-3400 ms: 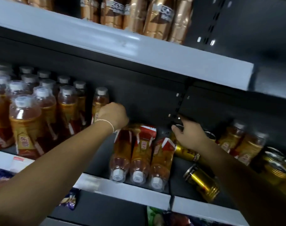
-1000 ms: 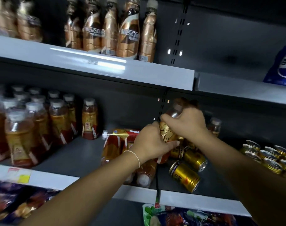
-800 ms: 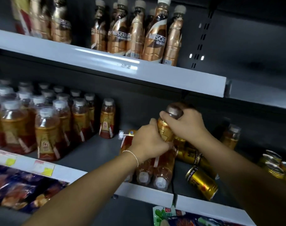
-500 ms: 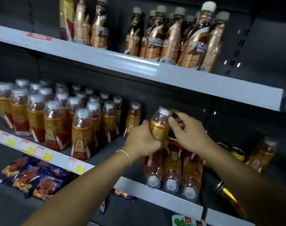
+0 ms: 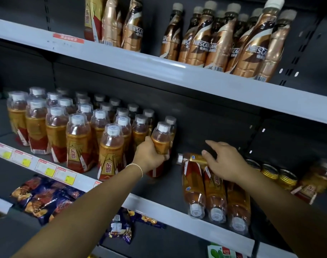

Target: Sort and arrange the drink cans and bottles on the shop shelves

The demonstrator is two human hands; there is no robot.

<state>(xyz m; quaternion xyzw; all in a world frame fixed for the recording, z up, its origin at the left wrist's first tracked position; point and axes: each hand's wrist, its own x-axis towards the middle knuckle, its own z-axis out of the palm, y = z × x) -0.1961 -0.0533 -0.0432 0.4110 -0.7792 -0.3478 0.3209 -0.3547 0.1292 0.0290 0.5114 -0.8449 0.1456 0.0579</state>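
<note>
Clasping upright drink bottle (image 5: 161,139) with left grip (image 5: 149,157) beside standing rows (image 5: 78,133); hovering with released right grip (image 5: 225,162) over toppled bottles (image 5: 213,192).

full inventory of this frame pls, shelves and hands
Upright energy-drink bottles: over twenty, amber, white caps, middle shelf, left.
Held bottle: one, same kind, upright beside that block.
Lying bottles: three, amber, caps forward, middle shelf, centre.
Crosswise bottle: one, amber, atop the lying bottles.
Cans: at least three, gold, right of the lying bottles.
Tilted bottle: one, amber, far right.
Nescafe bottles: about a dozen, copper, top shelf.
Snack packets: several, dark blue, below the middle shelf.
Price tags: several, white-yellow, middle shelf's edge.
Left hand: grips the held bottle.
Right hand: open, over the lying bottles.
</note>
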